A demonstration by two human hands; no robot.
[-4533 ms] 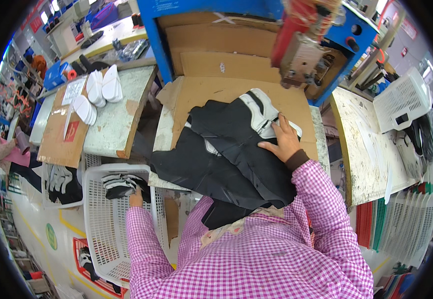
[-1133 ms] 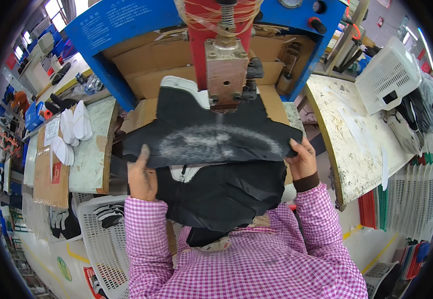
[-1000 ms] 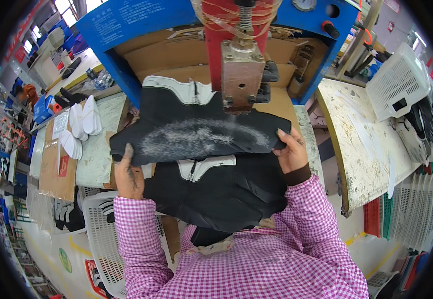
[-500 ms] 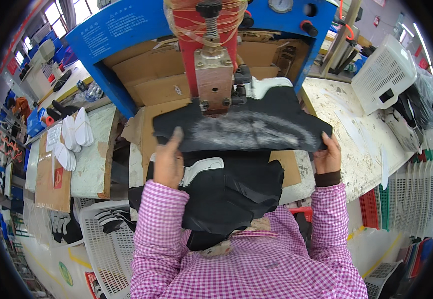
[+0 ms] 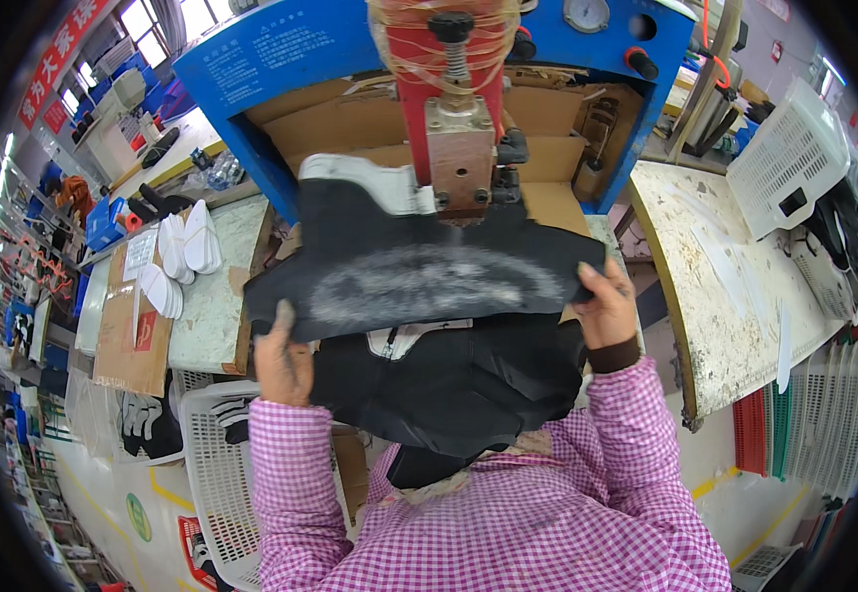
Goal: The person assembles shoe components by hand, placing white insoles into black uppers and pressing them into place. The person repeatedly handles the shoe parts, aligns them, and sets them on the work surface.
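Stretching a wide black fabric-like panel point(image 5: 360, 242) with a curved white trim point(image 5: 374, 178) between both hands, below the squared steel block point(image 5: 460, 158) on the red, film-wrapped machine head point(image 5: 415, 59)! Gripping the left end with the left hand point(image 5: 285, 363), thumb on top, fingers mostly hidden; pinching the right end with the right hand point(image 5: 607, 308), thumb likewise on top. Using 2 hands on 1 piece, with neither end released. Bearing a broad, cloudy whitish patch point(image 5: 429, 284) across the middle, on the near side of the block; touching the steel or just clear of it, impossible to tell from above. Apparently midway through coating, then, with the panel guided by hand under the head. Seeing also, nearer the body and partly covered, at least 1 more black panel with white trim point(image 5: 448, 375). Calling next, most likely, for a small, level shift toward the thinner parts of the patch, with both ends taut and both thumbs well away from the block. Judging by that uneven whiteness, probably too early for letting go.
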